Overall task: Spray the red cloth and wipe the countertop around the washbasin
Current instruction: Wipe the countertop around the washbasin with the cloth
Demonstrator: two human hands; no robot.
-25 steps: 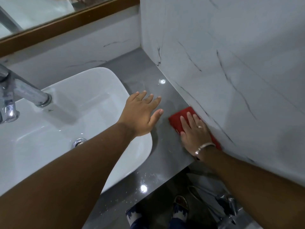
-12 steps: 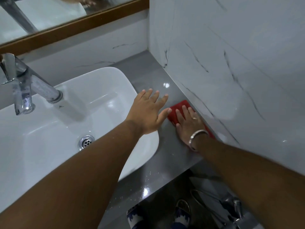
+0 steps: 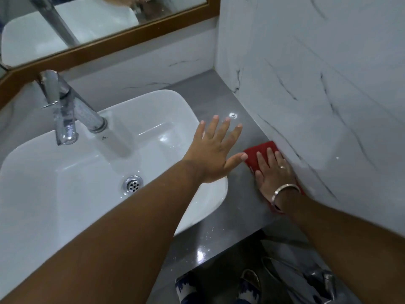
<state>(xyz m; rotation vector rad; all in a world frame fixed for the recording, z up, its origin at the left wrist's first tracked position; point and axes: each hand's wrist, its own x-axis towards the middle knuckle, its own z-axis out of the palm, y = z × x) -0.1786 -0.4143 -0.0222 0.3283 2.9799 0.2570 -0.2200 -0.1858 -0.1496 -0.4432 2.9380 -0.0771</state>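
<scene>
The red cloth [image 3: 258, 152] lies flat on the grey countertop [image 3: 238, 218], right of the white washbasin [image 3: 65, 189] and against the marble side wall. My right hand [image 3: 274, 176] presses flat on the cloth, fingers pointing away from me, and covers most of it; red shows beyond the fingertips and by the wrist. My left hand [image 3: 213, 152] is spread open over the basin's right rim, holding nothing, its thumb almost touching the cloth. No spray bottle is in view.
A chrome tap [image 3: 65, 110] stands at the basin's back left, with the drain [image 3: 133, 185] in the bowl. A wood-framed mirror [image 3: 105, 42] runs along the back wall. The marble side wall [image 3: 317, 84] bounds the counter's right. My feet and chrome fittings [image 3: 317, 279] show below the front edge.
My right hand has slid the cloth a little farther along the side wall, away from me. My left hand stays spread on the basin rim, and the view has tilted up.
</scene>
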